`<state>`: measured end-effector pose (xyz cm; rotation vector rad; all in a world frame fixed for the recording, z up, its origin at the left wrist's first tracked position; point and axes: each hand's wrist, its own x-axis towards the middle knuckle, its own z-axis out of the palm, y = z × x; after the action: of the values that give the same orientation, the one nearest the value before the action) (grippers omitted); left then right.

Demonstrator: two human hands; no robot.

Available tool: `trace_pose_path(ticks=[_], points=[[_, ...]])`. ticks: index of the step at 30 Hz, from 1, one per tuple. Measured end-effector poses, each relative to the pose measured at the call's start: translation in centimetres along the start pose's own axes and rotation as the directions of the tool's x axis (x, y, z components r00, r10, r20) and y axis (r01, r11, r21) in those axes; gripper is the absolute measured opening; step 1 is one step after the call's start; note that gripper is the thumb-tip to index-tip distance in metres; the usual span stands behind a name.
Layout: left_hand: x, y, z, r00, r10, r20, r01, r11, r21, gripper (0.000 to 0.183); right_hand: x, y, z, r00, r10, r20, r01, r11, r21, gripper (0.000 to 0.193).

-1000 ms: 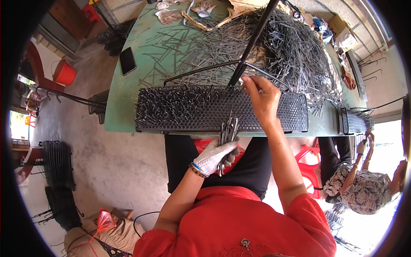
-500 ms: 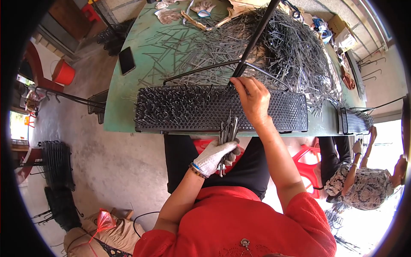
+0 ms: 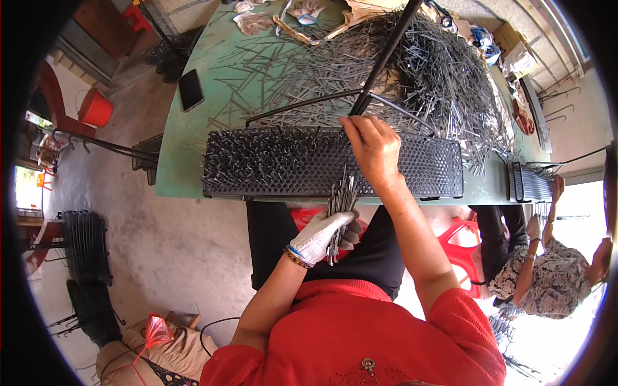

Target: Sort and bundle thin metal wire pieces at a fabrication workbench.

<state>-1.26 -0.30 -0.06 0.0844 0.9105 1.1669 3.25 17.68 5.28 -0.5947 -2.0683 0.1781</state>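
- On the floor, well apart from the left edge of the green tabletop [image 3: 177,164]: dark wire racks [image 3: 85,248], packed close together.
- Beyond that same edge, farther up: a red bucket [image 3: 96,108].
- Just inside the left edge of the tabletop: a dark phone [image 3: 191,90], lying flat.
- Near the far edge, left of its middle: a pale work glove [image 3: 254,24].
- Along the near edge, reaching from close to the left edge well over to the right: a black perforated panel [image 3: 428,168]. Crowded over its left part with short dark rods [image 3: 248,161]; open holes showing toward its right end.
- Below the panel's near edge, in a white glove: the left hand [image 3: 327,233], grip clamped on a bundle of thin metal rods [image 3: 342,204], tips pointing up in front of the panel.
- Over the panel's middle, bare: the right hand [image 3: 375,147], thumb and forefinger together by the far rim. Cannot tell whether pinching a rod.
- Just behind, slanting upward: a black pole [image 3: 386,55].
- Toward the far right corner: a large tangled heap of rods [image 3: 444,77].
- At the near right corner: a second black panel [image 3: 535,185], touched by a co-worker's hand [image 3: 557,186].
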Motion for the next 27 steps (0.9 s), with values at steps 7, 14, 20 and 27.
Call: trace_pose_path(ticks=[7,14,20,27], points=[[0.0,-0.2,-0.6,0.999,0.017,0.029,-0.017,1.000,-0.001,0.023,0.2,0.6,0.0,0.999,0.036,0.005,-0.034,0.986,-0.163,0.009],[0.0,0.1,-0.2,1.000,0.020,0.001,-0.020,0.999,0.028,0.025,-1.0,0.3,0.5,0.993,-0.028,0.118,0.041,0.993,-0.111,0.009],[-0.1,0.2,0.0,0.998,0.017,-0.056,-0.014,0.998,0.057,0.023,-1.1,0.1,-0.2,0.969,-0.109,0.223,0.104,0.994,0.033,0.012],[0.0,0.0,-0.1,0.999,0.021,-0.041,-0.019,0.999,0.037,0.024,-1.3,0.5,-0.9,0.941,-0.079,0.328,0.017,0.982,0.186,0.018]])
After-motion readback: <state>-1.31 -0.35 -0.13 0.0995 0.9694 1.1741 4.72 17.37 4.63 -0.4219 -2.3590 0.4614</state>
